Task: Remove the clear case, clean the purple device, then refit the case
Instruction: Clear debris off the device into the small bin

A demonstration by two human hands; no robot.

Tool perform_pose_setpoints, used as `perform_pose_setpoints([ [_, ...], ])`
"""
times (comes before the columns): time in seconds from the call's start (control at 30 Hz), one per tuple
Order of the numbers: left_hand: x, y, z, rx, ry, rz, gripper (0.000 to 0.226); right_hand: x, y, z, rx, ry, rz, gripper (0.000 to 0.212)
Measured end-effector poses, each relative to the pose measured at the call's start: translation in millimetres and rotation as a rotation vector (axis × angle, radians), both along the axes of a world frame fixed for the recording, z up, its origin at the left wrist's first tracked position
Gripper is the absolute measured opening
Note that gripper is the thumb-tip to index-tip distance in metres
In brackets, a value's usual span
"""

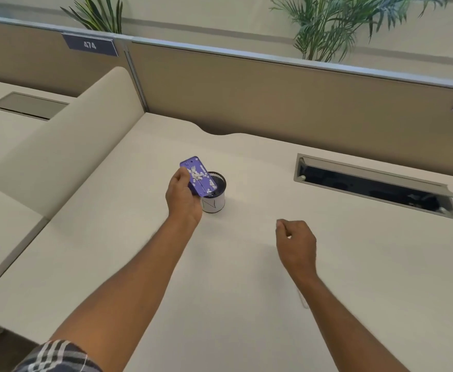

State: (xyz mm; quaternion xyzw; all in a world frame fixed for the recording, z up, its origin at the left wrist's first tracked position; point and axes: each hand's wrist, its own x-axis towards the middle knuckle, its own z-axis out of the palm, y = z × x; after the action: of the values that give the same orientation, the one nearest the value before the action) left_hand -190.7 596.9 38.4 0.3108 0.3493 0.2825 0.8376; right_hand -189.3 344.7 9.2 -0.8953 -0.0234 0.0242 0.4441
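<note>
The left hand grips the purple device, tilted over the small mesh cup on the table, likely so the white bits slide in; the right hand rests loosely curled, holding nothing I can see

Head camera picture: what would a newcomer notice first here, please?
First, the purple device, speckled with white bits, held tilted by the left hand over a small mesh cup mid-desk. The right hand hovers loosely closed, nearer the viewer. An open cable hatch gapes at right.
</note>
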Motion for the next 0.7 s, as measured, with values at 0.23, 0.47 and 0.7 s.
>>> perform_pose_setpoints([
  [0.23, 20.0, 19.8, -10.4, 0.161, 0.139, 0.010, 0.026, 38.1, 61.1, 11.6, -0.011, -0.068, 0.195, 0.023],
  [0.47, 27.5, 28.0, -16.6, 0.329, 0.142, -0.041, 0.014, 55.9, 95.0, 12.2, -0.022, -0.068, 0.299, 0.023],
  [0.7, 25.2, 30.8, -23.9, 0.476, 0.162, -0.101, 0.018, 72.2, 122.0, 14.9, -0.048, -0.028, 0.453, 0.031],
])
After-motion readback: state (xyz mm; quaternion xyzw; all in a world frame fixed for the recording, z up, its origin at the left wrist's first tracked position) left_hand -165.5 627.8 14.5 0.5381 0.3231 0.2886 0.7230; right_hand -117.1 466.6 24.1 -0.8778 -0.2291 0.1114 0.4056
